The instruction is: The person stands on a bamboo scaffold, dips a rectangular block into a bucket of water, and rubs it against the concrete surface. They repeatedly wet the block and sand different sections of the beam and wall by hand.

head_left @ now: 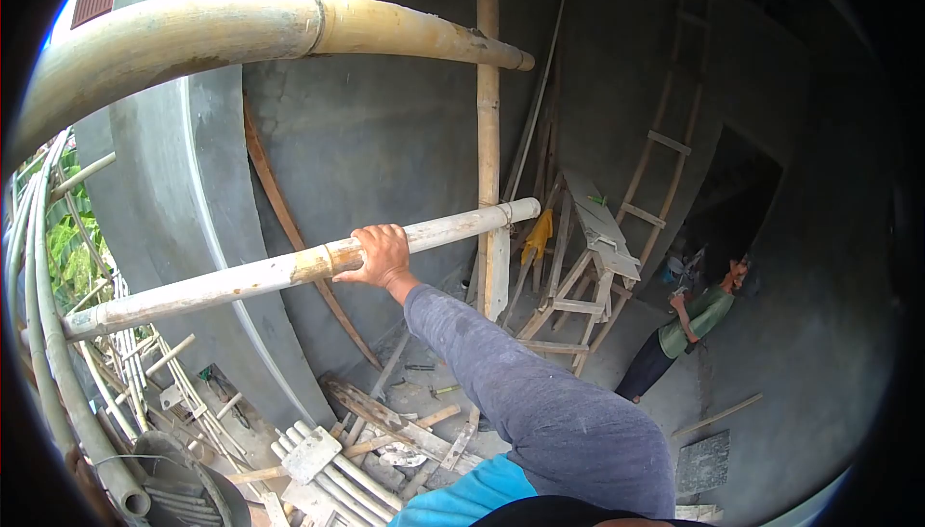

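My right hand (378,255), at the end of a dusty grey-purple sleeve, is closed around a horizontal bamboo pole (231,284). Its fingers go over the top and the thumb sits on the near side. The pole is pale, with whitish smears, and its right end meets an upright bamboo post (488,122). Above my hand, a thicker yellowish bamboo pole (385,29) crosses toward the same post. My left hand is not in view.
Far below, a person (696,320) in a green shirt stands near a dark doorway. A wooden trestle (588,267) and tall ladder (641,209) stand by the grey wall. Planks (405,431) and bamboo lengths (352,479) litter the ground; a bucket (183,479) is lower left.
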The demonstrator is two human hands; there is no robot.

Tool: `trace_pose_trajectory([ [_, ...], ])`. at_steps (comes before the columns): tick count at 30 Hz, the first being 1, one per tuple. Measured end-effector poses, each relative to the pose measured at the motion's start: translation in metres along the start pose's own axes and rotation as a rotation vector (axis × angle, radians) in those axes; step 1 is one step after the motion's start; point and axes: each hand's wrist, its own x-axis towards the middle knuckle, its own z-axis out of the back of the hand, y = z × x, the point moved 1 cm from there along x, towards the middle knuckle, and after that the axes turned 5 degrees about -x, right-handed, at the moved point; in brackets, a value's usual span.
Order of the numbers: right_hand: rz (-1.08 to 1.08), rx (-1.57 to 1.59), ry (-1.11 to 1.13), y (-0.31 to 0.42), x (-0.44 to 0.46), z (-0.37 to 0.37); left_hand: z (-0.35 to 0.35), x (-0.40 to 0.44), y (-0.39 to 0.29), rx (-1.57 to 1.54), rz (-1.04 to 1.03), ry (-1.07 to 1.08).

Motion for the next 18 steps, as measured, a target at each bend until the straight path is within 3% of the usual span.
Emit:
trace_pose_trajectory([
  [4, -0.07, 0.037, 0.151, 0.005, 0.002, 0.011, -0.099, 0.132, 0.172, -0.687, -0.267, 0.079],
  [9, -0.143, 0.082, 0.318, 0.013, 0.004, 0.021, -0.074, 0.086, 0.112, -0.653, -0.149, -0.011],
  [11, -0.189, 0.076, 0.386, 0.018, 0.003, 0.025, -0.052, 0.073, 0.092, -0.345, -0.183, -0.033],
  [15, -0.218, 0.028, 0.434, 0.024, 0.002, 0.026, -0.045, 0.065, 0.081, -0.212, -0.253, -0.111],
  [18, -0.171, 0.063, 0.441, 0.017, 0.001, 0.021, -0.034, 0.058, 0.067, -0.175, -0.181, -0.057],
])
